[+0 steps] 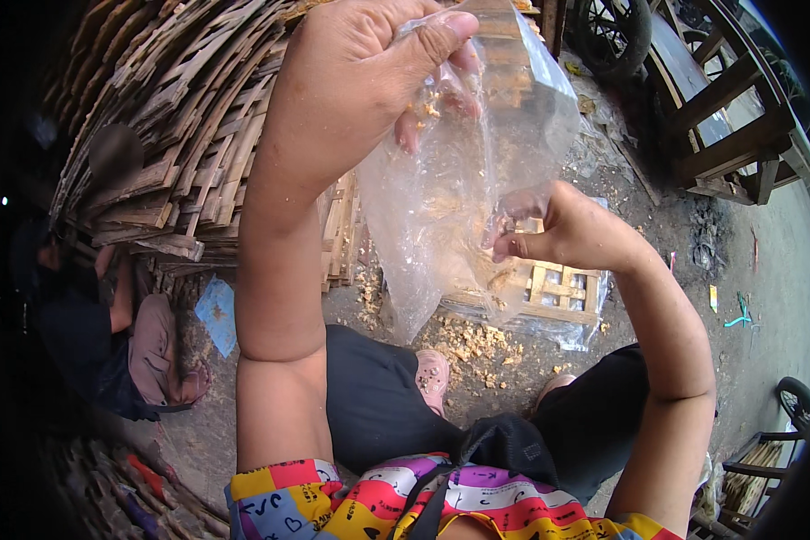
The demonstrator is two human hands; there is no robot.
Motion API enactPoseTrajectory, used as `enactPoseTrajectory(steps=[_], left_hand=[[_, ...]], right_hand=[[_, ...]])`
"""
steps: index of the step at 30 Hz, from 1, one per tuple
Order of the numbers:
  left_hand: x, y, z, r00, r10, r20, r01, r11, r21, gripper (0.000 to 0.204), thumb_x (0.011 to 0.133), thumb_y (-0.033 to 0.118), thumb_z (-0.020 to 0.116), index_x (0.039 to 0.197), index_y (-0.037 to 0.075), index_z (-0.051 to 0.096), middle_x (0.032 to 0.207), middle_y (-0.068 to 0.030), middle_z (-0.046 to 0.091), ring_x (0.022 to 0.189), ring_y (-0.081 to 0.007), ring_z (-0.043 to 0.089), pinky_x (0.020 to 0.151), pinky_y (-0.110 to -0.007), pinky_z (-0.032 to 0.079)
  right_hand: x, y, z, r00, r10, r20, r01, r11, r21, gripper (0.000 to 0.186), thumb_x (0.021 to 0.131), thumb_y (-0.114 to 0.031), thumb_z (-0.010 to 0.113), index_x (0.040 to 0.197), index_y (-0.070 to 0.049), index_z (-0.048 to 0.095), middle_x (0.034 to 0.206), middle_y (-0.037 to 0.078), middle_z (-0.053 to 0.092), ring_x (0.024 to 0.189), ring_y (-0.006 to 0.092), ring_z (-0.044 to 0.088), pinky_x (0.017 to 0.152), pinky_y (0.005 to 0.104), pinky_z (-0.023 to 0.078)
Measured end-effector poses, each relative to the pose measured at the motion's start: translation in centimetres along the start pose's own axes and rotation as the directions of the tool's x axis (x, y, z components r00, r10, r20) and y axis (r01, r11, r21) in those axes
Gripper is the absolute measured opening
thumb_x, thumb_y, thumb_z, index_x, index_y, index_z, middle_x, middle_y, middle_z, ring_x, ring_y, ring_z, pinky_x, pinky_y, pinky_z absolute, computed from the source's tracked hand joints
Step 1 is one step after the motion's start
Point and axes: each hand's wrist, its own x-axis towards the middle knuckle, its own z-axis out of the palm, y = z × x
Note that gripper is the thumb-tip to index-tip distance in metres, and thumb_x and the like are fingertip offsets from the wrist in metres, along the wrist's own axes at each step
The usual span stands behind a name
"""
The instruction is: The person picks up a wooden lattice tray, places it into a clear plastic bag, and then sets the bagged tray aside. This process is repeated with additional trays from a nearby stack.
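A clear plastic bag (432,202) hangs stretched between my hands, with tan crumbs stuck to it near the top. My left hand (405,67), raised high, is closed on the bag's upper part. Lower and to the right, my right hand (553,236) pinches the plastic with thumb and fingers; some of its fingers show only blurrily through the film. Behind and below the bag lies a wooden slatted tray (562,290) on plastic sheeting, partly hidden by the bag. Crumbly tan pieces (481,355) are scattered on the ground in front of it.
Stacked wooden slatted trays (180,117) rise at the left. A person (108,324) crouches beside them, near a blue sheet (216,315). A wooden cart (729,108) and a wheel (610,36) stand at the far right. A black-framed cart (765,463) is at the lower right.
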Motion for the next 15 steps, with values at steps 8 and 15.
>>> enactPoseTrajectory(steps=[8, 15], left_hand=[[-0.2, 0.1, 0.4, 0.997, -0.056, 0.049, 0.056, 0.998, -0.002, 0.028, 0.098, 0.027, 0.058, 0.092, 0.001, 0.066, 0.082, -0.0068, 0.067, 0.067, -0.0149, 0.071, 0.037, -0.018, 0.042], [-0.4, 1.3, -0.1, 0.991, 0.073, -0.108, -0.077, 0.996, -0.036, 0.017, 0.092, 0.006, 0.060, 0.081, -0.005, 0.067, 0.072, -0.0075, 0.068, 0.065, -0.0106, 0.060, 0.061, -0.025, 0.048]], right_hand=[[-0.2, -1.4, 0.5, 0.968, 0.019, -0.249, 0.075, 0.929, 0.363, 0.041, 0.091, -0.034, 0.068, 0.110, 0.002, 0.066, 0.094, 0.009, 0.072, 0.090, 0.0102, 0.064, 0.088, 0.0312, 0.048], [-0.4, -0.5, 0.5, 0.996, 0.016, 0.086, -0.015, 1.000, -0.004, 0.019, 0.089, -0.019, 0.068, 0.101, -0.004, 0.071, 0.087, 0.006, 0.073, 0.089, 0.0191, 0.069, 0.084, 0.0323, 0.051]])
